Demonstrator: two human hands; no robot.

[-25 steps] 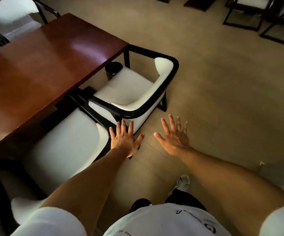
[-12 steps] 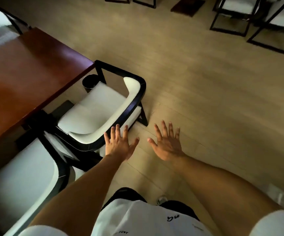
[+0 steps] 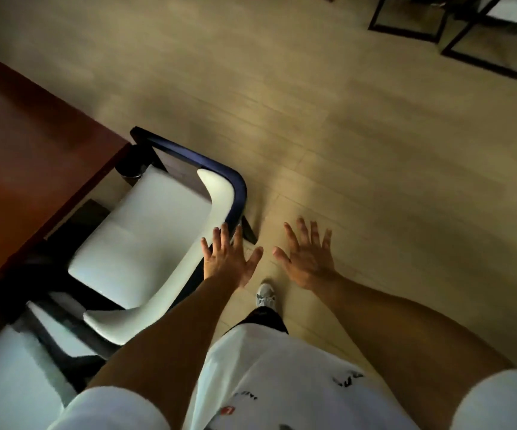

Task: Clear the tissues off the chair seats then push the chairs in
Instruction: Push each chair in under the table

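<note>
A white-cushioned chair [image 3: 145, 231] with a dark curved frame stands at the corner of the reddish-brown table [image 3: 24, 169], its seat partly under the table edge. No tissue shows on its seat. My left hand [image 3: 231, 259] is spread open over the chair's back rail at its right corner; contact is unclear. My right hand [image 3: 308, 259] is open with fingers apart, over bare floor to the right of the chair. A second white chair [image 3: 6, 377] sits at the bottom left, close beside the first.
A small dark round bin [image 3: 131, 164] stands under the table corner by the chair. Black-framed chairs [image 3: 431, 23] stand at the far top right. Pale wood floor stretches ahead and to the right. My shoe [image 3: 266, 297] is just right of the chair.
The view has swung right and forward: the table and chairs have slid to the left and lower in frame. Both hands stay open and have come level with the farther chair's back corner.
</note>
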